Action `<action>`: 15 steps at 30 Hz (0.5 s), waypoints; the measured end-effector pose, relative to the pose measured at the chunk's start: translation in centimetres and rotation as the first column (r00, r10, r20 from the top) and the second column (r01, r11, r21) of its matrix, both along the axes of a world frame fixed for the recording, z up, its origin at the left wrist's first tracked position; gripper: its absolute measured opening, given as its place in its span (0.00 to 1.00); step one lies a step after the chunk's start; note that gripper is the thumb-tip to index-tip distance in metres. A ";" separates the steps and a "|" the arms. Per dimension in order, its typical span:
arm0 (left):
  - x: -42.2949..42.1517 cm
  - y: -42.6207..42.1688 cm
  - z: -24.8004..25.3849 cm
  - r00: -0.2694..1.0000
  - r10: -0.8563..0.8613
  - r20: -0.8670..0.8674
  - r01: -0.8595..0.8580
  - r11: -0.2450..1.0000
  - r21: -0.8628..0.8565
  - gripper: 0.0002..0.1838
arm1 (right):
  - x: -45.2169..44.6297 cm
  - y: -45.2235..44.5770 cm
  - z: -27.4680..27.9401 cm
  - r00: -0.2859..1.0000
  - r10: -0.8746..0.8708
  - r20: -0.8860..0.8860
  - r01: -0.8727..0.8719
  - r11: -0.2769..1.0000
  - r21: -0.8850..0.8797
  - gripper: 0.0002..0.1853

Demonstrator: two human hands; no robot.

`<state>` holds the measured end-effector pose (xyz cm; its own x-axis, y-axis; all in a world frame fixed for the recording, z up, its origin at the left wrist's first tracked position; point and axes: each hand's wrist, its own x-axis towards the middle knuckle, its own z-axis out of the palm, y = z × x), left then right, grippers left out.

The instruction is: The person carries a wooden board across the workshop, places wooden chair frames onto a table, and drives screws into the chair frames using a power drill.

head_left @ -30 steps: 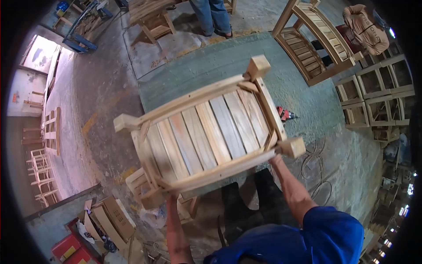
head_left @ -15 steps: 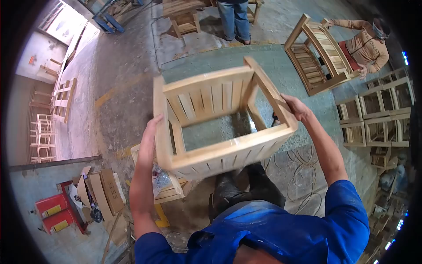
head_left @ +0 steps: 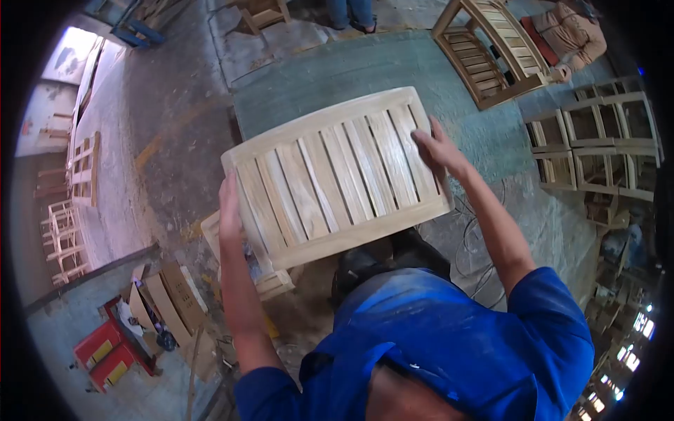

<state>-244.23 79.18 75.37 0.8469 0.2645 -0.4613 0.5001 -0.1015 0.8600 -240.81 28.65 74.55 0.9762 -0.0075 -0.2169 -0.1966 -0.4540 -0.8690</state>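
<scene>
A pale wooden furniture frame point(head_left: 337, 175) is held up in front of my body, one broad slatted face turned toward me. Dark gaps run between its several slats. At its left end my left hand point(head_left: 229, 207) grips the edge, the fingers partly hidden by the wood. My right hand point(head_left: 441, 149) is closed around the right end, with fingertips on the slatted face. The rest of the frame is hidden behind this face. Just below its lower left corner is another light wooden piece point(head_left: 274, 284).
At upper right a co-worker point(head_left: 562, 35) holds a similar slatted frame point(head_left: 484, 52). Stacked wooden frames point(head_left: 572, 147) stand along the right. Cardboard point(head_left: 172, 298) and red boxes point(head_left: 105, 351) lie at lower left. Cable loops point(head_left: 484, 270) are on the floor beside my legs.
The frame has been tilted in my hands, so its slatted face now shows instead of its open inside. My right hand has shifted slightly left. The co-worker's frame appears higher in view.
</scene>
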 end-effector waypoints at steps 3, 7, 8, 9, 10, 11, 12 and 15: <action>0.9 0.5 1.0 0.957 -0.064 0.284 -0.147 0.736 0.660 0.34 | -5.6 -0.1 5.2 0.997 -0.075 0.030 0.080 0.969 -0.236 0.40; 6.3 -1.6 6.9 0.910 -0.218 0.353 -0.133 0.652 0.747 0.36 | -10.0 0.7 6.9 0.998 -0.051 0.025 0.057 0.900 -0.431 0.39; 7.9 -2.6 7.0 0.891 -0.244 0.383 -0.102 0.713 0.694 0.37 | -10.3 0.8 6.4 0.994 -0.097 -0.047 0.066 0.892 -0.447 0.37; 9.2 -3.8 7.1 0.871 -0.266 0.414 -0.067 0.769 0.636 0.38 | -10.3 1.2 5.0 0.992 -0.126 0.022 0.122 0.876 -0.468 0.36; 10.4 -5.2 7.1 0.871 -0.270 0.409 -0.057 0.773 0.632 0.38 | -10.5 1.1 4.3 0.991 -0.133 0.016 0.125 0.872 -0.473 0.36; 11.4 -6.6 7.1 0.944 -0.328 -0.025 0.234 0.616 0.752 0.38 | -10.2 2.2 4.5 0.976 -0.213 -0.035 0.187 0.915 -0.357 0.35; 12.0 -7.2 6.8 0.838 -0.292 -0.461 0.546 0.439 0.713 0.39 | -10.2 3.2 4.4 0.952 -0.288 -0.100 0.258 0.936 -0.239 0.33; 11.3 -6.4 4.5 0.926 -0.270 -0.264 0.363 0.448 0.817 0.39 | -9.9 3.4 4.0 0.921 -0.350 -0.170 0.277 0.896 -0.346 0.29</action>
<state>-232.91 72.75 79.86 0.9276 0.2831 -0.2439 0.3383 -0.9134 0.2264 -250.75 32.00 78.54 0.8380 -0.4073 -0.3630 -0.5441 -0.5748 -0.6112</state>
